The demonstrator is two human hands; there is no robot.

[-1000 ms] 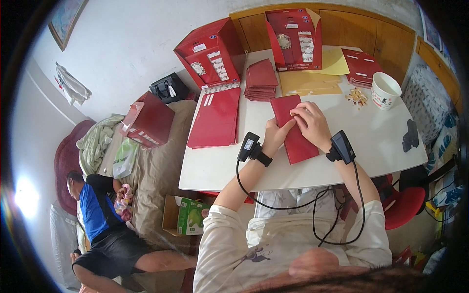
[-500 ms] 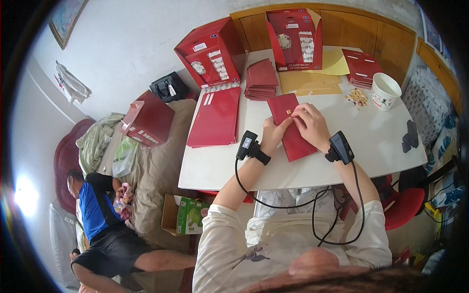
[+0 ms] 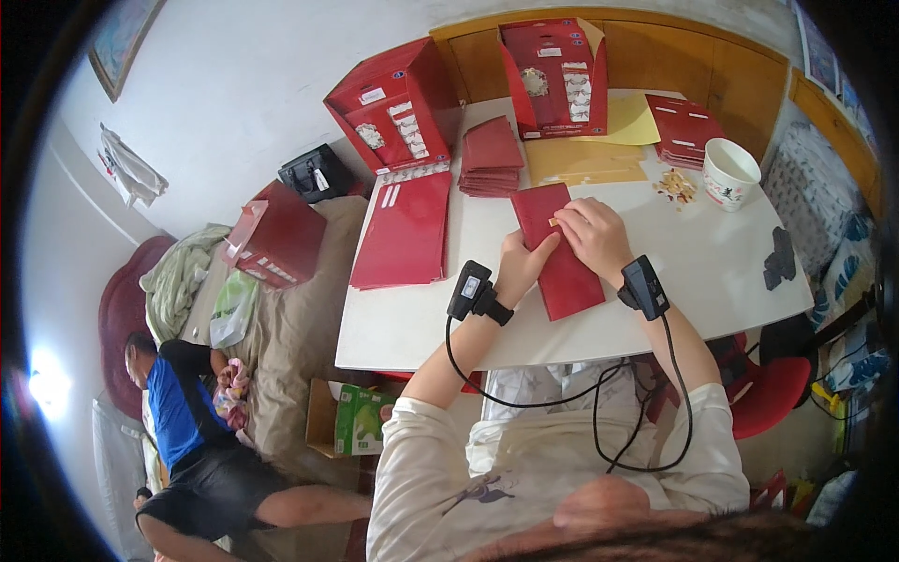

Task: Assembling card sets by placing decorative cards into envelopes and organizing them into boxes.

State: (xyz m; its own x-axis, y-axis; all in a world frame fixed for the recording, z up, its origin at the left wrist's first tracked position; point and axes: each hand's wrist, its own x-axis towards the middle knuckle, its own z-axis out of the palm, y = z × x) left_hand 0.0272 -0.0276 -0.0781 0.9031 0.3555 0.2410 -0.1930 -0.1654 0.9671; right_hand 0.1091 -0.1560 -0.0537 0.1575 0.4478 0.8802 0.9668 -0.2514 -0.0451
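Head view: tan tab [image 3: 553,223], bare a moment ago, now partly covered by right hand [image 3: 597,234], fingers bunched, grip unclear. Left hand [image 3: 521,266] holds red envelope [image 3: 571,281] over white table [image 3: 693,272]; step seems unfinished.

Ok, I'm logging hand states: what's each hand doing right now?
Left hand: holding the red envelope, thumb on top.
Right hand: closed, touching a small tan piece.

a white counter [image 3: 702,272] stands before wooden panelling [image 3: 735,80]. left, a bed [image 3: 309,342] lies by a pale wall [image 3: 253,75]; light [image 3: 47,384] glares.
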